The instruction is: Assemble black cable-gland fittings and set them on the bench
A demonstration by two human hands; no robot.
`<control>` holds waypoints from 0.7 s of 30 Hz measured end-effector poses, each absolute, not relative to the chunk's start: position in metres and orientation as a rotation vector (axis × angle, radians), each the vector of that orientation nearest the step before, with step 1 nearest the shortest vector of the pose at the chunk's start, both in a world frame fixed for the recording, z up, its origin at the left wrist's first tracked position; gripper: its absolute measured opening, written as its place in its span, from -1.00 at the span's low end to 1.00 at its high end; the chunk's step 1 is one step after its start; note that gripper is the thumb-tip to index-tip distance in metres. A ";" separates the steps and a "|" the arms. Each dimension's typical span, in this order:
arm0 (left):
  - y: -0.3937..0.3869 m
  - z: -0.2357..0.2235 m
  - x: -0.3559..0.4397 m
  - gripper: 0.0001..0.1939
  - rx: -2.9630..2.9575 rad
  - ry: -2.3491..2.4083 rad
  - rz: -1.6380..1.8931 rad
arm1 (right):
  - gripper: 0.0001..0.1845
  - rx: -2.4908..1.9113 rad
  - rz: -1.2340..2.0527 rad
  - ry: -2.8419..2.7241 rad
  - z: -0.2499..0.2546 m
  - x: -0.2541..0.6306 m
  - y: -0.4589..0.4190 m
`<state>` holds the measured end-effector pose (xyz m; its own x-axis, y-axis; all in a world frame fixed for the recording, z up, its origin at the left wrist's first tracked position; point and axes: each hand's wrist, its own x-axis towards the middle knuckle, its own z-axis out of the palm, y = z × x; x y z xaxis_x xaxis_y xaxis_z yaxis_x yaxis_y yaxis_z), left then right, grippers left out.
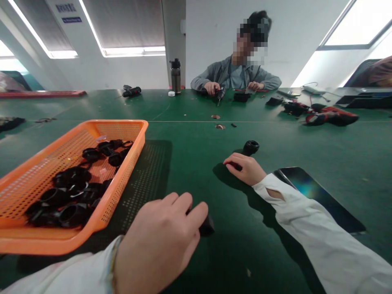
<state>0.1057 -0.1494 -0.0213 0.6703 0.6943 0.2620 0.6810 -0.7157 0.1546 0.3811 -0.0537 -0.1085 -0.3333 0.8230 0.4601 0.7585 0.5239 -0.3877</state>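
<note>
Hands (162, 237) between orange basket (127, 167) and phone (324, 200); dark bottle (175, 77) beyond.

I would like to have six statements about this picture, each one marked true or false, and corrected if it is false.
1. The left hand holds a black part. True.
2. More black parts lie in the basket. True.
3. The basket is blue. False: it is orange.
4. A phone lies on the table. True.
5. The left hand touches the phone. False: the phone lies by the right sleeve.
6. Both hands are in the basket. False: the left hand and the right hand are outside it.
</note>
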 end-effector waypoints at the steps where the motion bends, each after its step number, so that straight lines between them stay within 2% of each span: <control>1: -0.141 -0.026 0.114 -0.76 2.875 1.143 0.445 | -0.78 -1.271 0.228 -2.115 -0.107 0.377 -0.056; 4: -0.110 -0.046 0.126 -0.72 2.758 1.148 0.487 | -0.69 -1.120 0.634 -1.998 -0.106 0.359 -0.066; 7: -0.090 -0.069 0.132 -0.69 2.469 1.168 0.666 | -0.50 -0.856 1.169 -1.890 -0.110 0.335 -0.076; 10: -0.088 -0.083 0.136 -0.68 2.255 1.104 0.836 | -0.42 -0.773 1.462 -1.726 -0.114 0.318 -0.082; 12: -0.089 -0.088 0.136 -0.64 2.152 1.068 0.891 | -0.42 -0.767 1.568 -1.573 -0.116 0.315 -0.082; 15: -0.088 -0.094 0.134 -0.42 2.031 0.998 0.919 | -0.41 -0.773 1.608 -1.374 -0.115 0.317 -0.081; 16: -0.086 -0.096 0.132 -0.40 1.991 0.975 0.914 | -0.42 -0.788 1.602 -1.335 -0.115 0.318 -0.080; 21: -0.079 -0.103 0.125 -0.62 1.892 0.953 0.835 | -0.50 -0.906 1.494 -1.316 -0.113 0.320 -0.080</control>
<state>0.1251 -0.0788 -0.1028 0.4891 0.8525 0.1841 0.2946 -0.3602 0.8851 0.3204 -0.0801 -0.1134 -0.3073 0.9505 0.0448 -0.1643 -0.0066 -0.9864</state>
